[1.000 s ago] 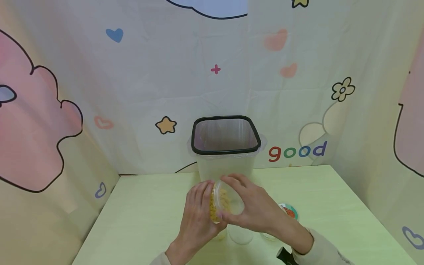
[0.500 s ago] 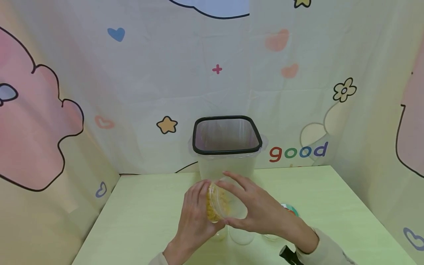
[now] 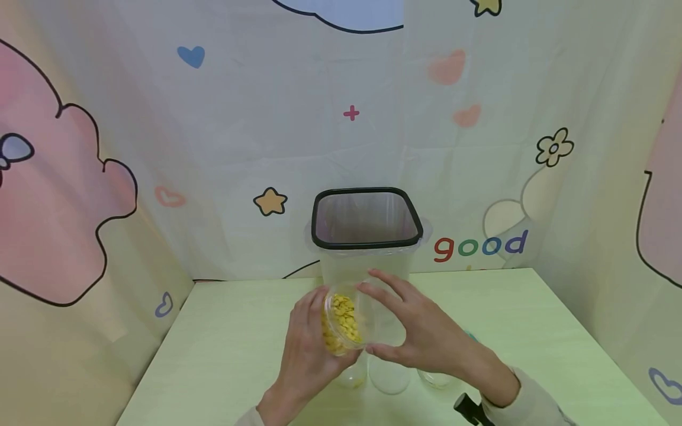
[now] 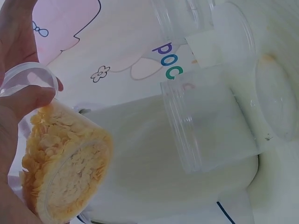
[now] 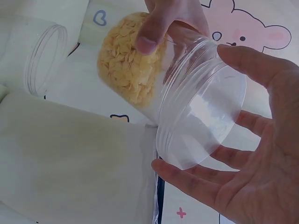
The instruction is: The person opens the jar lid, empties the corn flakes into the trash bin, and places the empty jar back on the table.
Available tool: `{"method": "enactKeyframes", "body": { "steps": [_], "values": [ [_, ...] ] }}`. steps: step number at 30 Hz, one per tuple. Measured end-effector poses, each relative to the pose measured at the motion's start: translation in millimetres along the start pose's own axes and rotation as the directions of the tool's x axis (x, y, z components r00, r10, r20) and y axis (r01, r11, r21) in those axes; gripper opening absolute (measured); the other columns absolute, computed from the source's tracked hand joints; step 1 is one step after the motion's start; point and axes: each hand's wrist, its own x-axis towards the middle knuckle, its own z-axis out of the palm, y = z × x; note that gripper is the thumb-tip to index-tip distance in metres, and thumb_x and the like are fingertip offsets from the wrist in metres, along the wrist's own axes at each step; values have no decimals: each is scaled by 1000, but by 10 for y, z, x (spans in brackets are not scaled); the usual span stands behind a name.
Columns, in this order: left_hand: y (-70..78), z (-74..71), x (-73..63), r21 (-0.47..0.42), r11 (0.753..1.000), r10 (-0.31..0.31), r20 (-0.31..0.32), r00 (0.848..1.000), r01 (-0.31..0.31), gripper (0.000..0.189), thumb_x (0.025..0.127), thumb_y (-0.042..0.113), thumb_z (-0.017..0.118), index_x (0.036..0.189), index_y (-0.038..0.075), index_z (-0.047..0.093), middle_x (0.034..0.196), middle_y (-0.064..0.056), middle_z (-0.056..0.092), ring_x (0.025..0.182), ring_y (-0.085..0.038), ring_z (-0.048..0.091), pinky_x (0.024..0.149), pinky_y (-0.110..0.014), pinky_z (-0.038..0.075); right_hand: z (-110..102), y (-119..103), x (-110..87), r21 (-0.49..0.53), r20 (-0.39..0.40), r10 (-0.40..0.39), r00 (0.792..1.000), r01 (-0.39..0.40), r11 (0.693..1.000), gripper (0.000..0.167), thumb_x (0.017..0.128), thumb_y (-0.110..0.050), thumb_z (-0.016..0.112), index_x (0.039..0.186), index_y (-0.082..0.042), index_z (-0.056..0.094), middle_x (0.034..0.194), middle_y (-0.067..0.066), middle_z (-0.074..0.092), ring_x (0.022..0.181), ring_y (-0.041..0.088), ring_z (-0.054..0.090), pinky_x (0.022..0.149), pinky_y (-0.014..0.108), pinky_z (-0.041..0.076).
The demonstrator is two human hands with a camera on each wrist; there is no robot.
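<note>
My left hand (image 3: pixel 306 340) grips a clear plastic jar (image 3: pixel 331 331) partly filled with yellow flakes (image 3: pixel 345 319). The jar is tilted, its mouth turned to the right, and its round base faces the left wrist camera. Between the spread thumb and fingers of my right hand (image 3: pixel 426 325) is a clear round lid (image 5: pixel 210 116), held by its edge close beside the jar's mouth. Whether lid and jar still touch is hard to tell.
Behind the hands stands a pale bin (image 3: pixel 367 244) with a black rim and a liner. On the table (image 3: pixel 245 337), below the hands, are a clear jar (image 4: pixel 210 126), a second clear jar (image 4: pixel 180 21) and clear lids, one lid (image 4: pixel 275 98) lying near the first jar.
The lid has come away from the jar's mouth, showing the flakes inside. The jar has shifted slightly left and turned toward the camera, while my right hand has moved slightly right.
</note>
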Motion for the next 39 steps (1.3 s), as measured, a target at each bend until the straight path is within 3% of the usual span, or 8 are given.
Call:
{"method": "enactKeyframes", "body": {
  "steps": [14, 20, 31, 39],
  "values": [
    [-116, -135, -33, -92, 988, -123, 28, 992, 125, 115, 51, 36, 96, 146, 6, 36, 138, -8, 47, 125, -21, 47, 97, -43, 52, 12, 43, 8, 2, 15, 62, 998, -62, 998, 90, 74, -40, 83, 150, -30, 36, 156, 1, 35, 134, 27, 48, 98, 48, 52],
    [-200, -209, -67, -94, 980, -176, 3, 984, 176, 116, 50, 35, 97, 145, 5, 37, 141, -7, 45, 127, -19, 46, 97, -45, 53, 54, 56, 17, 20, 31, 93, 995, -94, 995, 91, 74, -42, 83, 150, -29, 34, 157, 0, 33, 135, 25, 48, 100, 49, 51],
    [-344, -316, -122, -81, 967, -247, -31, 969, 244, 116, 52, 35, 96, 146, 5, 35, 141, -12, 45, 124, -26, 49, 95, -51, 53, 184, 110, 62, 25, 30, 78, 996, -79, 997, 88, 75, -44, 83, 148, -29, 38, 152, 2, 38, 128, 25, 53, 94, 47, 54],
    [-468, -384, -152, -76, 963, -263, -65, 963, 258, 117, 51, 32, 96, 146, 5, 35, 139, -13, 46, 123, -26, 49, 93, -52, 52, 359, 99, 100, 61, 69, 117, 991, -121, 991, 84, 77, -46, 80, 148, -28, 39, 151, 5, 41, 132, 25, 51, 98, 48, 52]
  ]
}}
